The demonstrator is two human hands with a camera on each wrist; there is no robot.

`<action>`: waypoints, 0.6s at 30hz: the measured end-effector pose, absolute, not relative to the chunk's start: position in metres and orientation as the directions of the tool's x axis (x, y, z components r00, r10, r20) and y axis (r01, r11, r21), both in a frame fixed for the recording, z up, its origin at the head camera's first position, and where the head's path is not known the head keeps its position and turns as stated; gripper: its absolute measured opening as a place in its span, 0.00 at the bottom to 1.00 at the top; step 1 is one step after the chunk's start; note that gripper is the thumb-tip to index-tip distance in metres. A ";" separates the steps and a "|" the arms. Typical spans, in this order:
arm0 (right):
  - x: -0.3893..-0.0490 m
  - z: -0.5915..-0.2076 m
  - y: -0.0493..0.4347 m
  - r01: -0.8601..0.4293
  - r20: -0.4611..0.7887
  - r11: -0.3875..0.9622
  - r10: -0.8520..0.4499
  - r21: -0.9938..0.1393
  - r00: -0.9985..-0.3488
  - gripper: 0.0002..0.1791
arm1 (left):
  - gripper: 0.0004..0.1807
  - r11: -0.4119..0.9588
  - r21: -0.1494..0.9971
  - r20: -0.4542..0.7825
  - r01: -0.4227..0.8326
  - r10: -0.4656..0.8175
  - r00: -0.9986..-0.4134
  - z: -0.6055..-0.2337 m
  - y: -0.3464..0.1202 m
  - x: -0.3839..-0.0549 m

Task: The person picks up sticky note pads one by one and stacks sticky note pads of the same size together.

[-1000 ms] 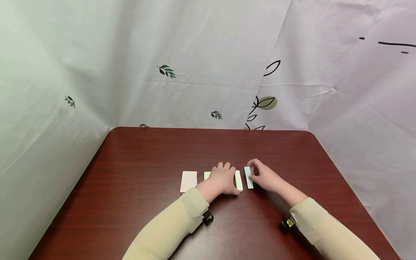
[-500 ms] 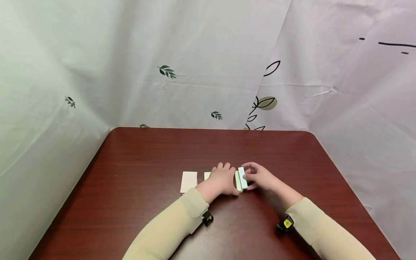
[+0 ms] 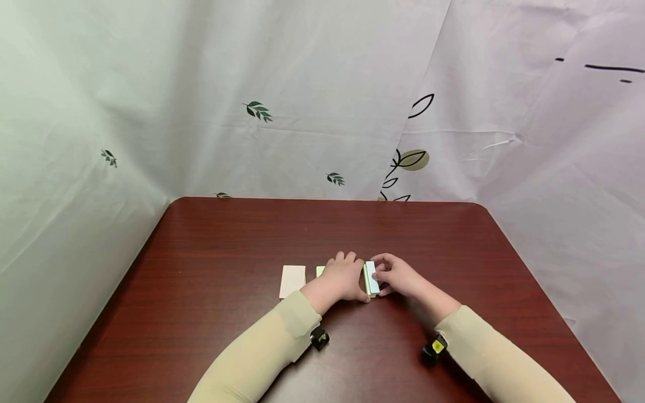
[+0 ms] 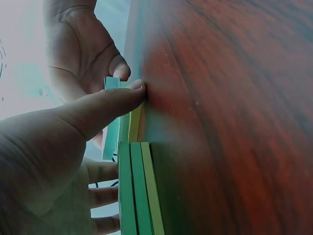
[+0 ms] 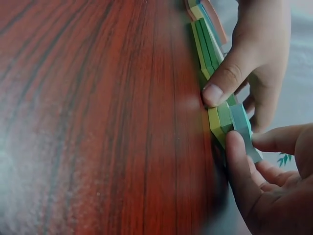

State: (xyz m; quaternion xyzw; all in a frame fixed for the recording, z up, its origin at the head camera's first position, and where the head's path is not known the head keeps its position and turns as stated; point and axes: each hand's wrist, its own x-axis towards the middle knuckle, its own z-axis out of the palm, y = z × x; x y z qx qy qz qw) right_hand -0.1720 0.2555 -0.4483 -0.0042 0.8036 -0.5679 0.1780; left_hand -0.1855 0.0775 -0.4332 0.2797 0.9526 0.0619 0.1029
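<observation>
In the head view, my right hand (image 3: 398, 277) pinches a narrow light blue strip (image 3: 372, 273), thick like a small note pad. The strip lies over a narrow stack of green and yellow strips (image 5: 217, 120), nearly lined up with it. My left hand (image 3: 342, 280) spans this stack, thumb at its near end and fingers reaching toward the far side. Under the left palm sits a wider stack of green and yellow pads (image 4: 134, 191), mostly hidden from above. Both hands nearly meet at the narrow stack in the right wrist view.
A pale pink square pad (image 3: 292, 281) tops another stack to the left of my left hand. Everything stands on a dark red wooden table (image 3: 227, 235). White curtains (image 3: 302, 67) with leaf prints hang behind it and at both sides.
My right hand has moved left, bringing the light blue strip from beside the narrow stack to over it. The left hand stays nearly in place.
</observation>
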 end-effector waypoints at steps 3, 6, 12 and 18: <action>-0.172 -0.449 0.253 0.204 -0.288 0.370 -0.187 -0.906 -0.939 0.25 | 0.46 0.836 0.184 -0.156 0.518 0.545 -0.824 -0.433 0.076 -0.185; -0.172 -0.448 0.250 0.209 -0.292 0.390 -0.168 -0.897 -0.941 0.25 | 0.46 0.837 0.190 -0.155 0.514 0.542 -0.826 -0.434 0.076 -0.185; -0.172 -0.447 0.246 0.187 -0.272 0.425 -0.149 -0.886 -0.951 0.24 | 0.44 0.840 0.185 -0.160 0.509 0.537 -0.828 -0.435 0.076 -0.185; -0.172 -0.449 0.245 0.178 -0.263 0.433 -0.145 -0.884 -0.954 0.24 | 0.44 0.840 0.186 -0.150 0.510 0.537 -0.830 -0.433 0.075 -0.183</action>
